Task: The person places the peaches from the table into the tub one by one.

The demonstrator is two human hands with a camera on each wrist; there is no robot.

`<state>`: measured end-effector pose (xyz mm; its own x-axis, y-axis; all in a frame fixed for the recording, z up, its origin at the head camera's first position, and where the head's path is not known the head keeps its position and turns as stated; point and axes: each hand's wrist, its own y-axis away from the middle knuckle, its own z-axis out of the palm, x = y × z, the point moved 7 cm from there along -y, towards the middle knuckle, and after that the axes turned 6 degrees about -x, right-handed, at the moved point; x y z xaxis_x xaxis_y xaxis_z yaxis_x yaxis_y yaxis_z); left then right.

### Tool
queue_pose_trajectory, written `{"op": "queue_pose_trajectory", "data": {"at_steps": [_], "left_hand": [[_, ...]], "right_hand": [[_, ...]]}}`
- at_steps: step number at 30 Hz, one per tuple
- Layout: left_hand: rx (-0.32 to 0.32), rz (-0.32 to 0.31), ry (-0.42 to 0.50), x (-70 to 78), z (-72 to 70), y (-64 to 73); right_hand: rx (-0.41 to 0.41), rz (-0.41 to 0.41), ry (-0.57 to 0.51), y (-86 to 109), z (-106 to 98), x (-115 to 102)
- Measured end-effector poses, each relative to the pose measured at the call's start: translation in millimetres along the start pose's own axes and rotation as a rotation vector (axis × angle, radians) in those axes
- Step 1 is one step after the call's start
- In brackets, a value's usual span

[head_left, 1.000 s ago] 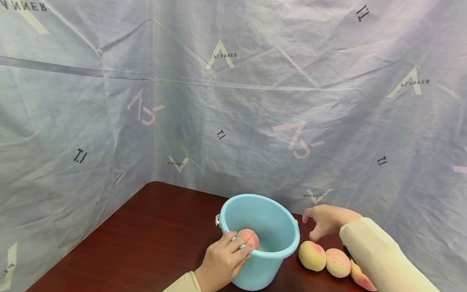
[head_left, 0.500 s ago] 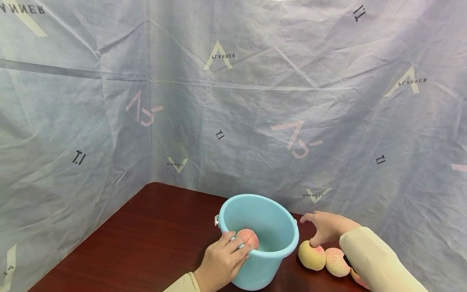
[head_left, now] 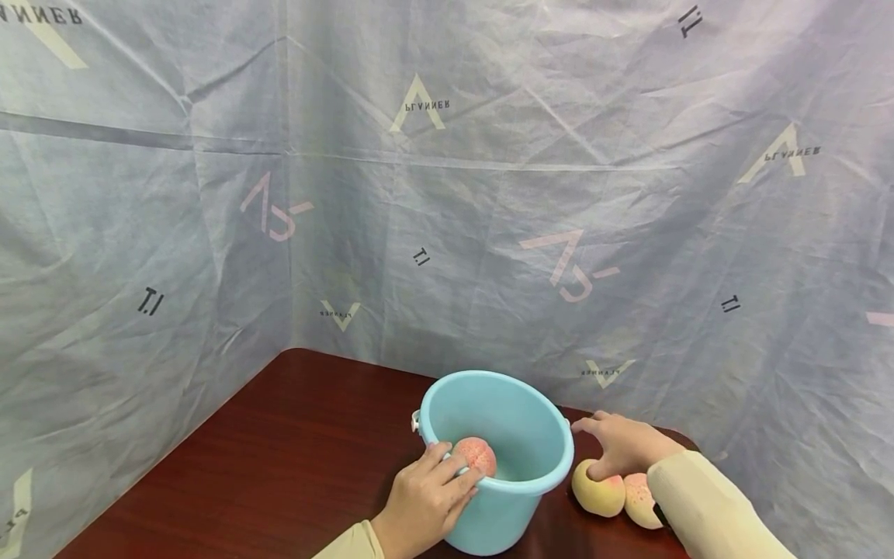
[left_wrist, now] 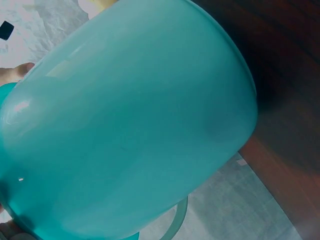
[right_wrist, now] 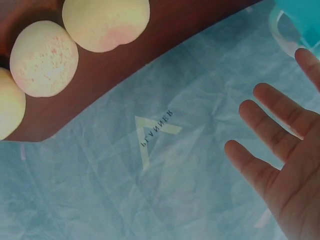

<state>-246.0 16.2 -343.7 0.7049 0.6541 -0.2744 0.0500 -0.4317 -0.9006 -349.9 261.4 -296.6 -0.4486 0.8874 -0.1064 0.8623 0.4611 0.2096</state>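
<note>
A light blue bucket [head_left: 489,520] stands on the table, and my left hand [head_left: 426,497] grips its near rim with the fingers hooked over the edge. Inside, a pink peach [head_left: 475,456] shows just beyond those fingers. To the bucket's right, my right hand [head_left: 625,444] hovers over a yellow peach [head_left: 599,493], fingers spread and thumb overlapping the fruit's top. A speckled peach [head_left: 639,501] sits beside it, partly covered by the sleeve. The right wrist view shows the spread fingers [right_wrist: 272,122] with nothing in them, plus part of a third fruit [right_wrist: 9,102].
The dark red wooden table [head_left: 279,450] stretches to the left of the bucket. A grey printed cloth [head_left: 489,194] hangs along the table's back and left sides. In the left wrist view, the bucket's handle [left_wrist: 177,220] hangs at its side.
My right hand has lowered slightly toward the yellow peach, its thumb now over the fruit. The sleeve now covers the outermost fruit. My left hand and the bucket have stayed put.
</note>
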Motion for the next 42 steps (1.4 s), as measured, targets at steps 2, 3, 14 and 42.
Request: {"op": "queue_pose_trajectory", "data": {"at_steps": [2,3,14,42], "left_hand": [[0.002,0.002,-0.001,-0.2,0.0,0.1],[0.002,0.003,-0.002,-0.3,-0.1,0.2],[0.020,0.010,-0.014,-1.5,-1.3,0.5],[0.012,0.021,-0.020,-0.8,0.4,-1.3]], "right_hand": [[-0.003,-0.009,-0.017,-2.0,3.8,2.4],[-0.004,-0.014,-0.027,-3.2,5.9,3.5],[0.053,0.016,-0.036,-16.1,30.7,15.8],[0.387,-0.050,-0.010,-14.7,94.1,15.9]]}}
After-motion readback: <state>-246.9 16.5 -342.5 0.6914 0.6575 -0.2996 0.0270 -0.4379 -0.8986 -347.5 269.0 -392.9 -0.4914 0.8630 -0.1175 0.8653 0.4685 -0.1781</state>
